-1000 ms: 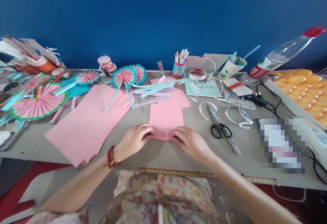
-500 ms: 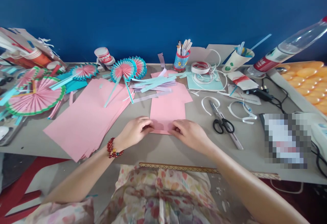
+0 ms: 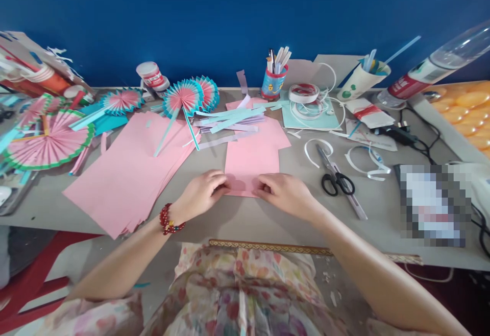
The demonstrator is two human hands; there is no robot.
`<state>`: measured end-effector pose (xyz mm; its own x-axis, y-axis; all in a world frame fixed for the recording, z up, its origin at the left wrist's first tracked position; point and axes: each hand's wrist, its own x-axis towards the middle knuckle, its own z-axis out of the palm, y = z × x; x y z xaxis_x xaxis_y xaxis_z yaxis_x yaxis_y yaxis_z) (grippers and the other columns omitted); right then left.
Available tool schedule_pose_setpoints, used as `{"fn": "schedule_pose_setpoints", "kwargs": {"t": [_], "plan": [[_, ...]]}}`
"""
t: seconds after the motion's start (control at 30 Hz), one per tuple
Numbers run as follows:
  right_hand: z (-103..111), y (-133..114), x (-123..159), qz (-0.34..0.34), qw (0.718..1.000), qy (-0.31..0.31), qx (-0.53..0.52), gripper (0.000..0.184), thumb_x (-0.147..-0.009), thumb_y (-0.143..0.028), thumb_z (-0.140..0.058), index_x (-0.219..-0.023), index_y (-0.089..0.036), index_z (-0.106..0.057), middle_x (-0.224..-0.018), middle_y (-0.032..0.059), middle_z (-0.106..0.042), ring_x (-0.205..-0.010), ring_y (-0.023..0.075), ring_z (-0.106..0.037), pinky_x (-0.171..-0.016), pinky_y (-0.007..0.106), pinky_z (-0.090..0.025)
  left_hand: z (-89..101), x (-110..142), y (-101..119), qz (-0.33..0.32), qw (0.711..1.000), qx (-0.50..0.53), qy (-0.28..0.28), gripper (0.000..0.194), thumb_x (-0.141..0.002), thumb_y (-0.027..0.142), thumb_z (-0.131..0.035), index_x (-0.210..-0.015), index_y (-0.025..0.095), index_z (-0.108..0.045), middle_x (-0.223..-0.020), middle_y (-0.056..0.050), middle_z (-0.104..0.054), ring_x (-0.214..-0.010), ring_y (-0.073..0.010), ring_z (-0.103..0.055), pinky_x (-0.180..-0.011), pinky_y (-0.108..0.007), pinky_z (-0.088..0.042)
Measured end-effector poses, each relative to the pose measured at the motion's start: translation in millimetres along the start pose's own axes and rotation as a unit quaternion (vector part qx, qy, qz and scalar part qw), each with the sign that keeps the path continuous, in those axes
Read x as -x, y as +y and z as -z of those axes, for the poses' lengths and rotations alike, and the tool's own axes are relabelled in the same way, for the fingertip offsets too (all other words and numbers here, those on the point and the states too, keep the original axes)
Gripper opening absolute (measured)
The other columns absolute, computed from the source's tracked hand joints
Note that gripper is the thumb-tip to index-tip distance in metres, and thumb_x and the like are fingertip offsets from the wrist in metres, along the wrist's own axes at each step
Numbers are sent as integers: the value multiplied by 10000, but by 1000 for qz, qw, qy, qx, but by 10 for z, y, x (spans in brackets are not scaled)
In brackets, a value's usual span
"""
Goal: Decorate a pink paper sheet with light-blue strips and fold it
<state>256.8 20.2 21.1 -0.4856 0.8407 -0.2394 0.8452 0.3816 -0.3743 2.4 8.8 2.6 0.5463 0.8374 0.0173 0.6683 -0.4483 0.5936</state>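
Observation:
A pink sheet of paper (image 3: 251, 158) lies flat on the table in front of me. At its near left corner is my left hand (image 3: 206, 189), fingers curled and closed on the paper's edge; a red bead bracelet circles that wrist. My right hand (image 3: 281, 193) is closed in the same way at the near right corner. Both sets of fingertips press at the near edge, and they partly hide it. Beyond the sheet lie another pink piece (image 3: 273, 130) and a loose pile of pale blue and lilac paper strips (image 3: 229, 121).
Left of my hands is a stack of pink sheets (image 3: 126, 172), with pleated paper fans (image 3: 182, 99) behind it. Black-handled scissors (image 3: 337, 184) lie to the right, near a roll of tape (image 3: 303, 93). A pen cup (image 3: 273, 81) and a plastic bottle (image 3: 413, 86) stand along the back.
The view has shifted slightly. Both hands stay at the near edge of the pink sheet, where the narrow folded strip seen before is now less distinct.

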Motion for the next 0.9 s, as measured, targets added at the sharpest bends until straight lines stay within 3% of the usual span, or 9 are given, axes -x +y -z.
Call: {"fn": "schedule_pose_setpoints", "kwargs": {"t": [0.9], "plan": [[32,25,-25,10,1000,-14,4,155,-945,-347,-577,-873,-236,-659,-870,-10,-726,-768,153,-625,-597,257,-297,163,-67,-43,-12,996,58,-63,183,-994,301,-530,-932,199,-668,-897,-16,-673,-836,-157,-627,-747,-249,-443]]}}
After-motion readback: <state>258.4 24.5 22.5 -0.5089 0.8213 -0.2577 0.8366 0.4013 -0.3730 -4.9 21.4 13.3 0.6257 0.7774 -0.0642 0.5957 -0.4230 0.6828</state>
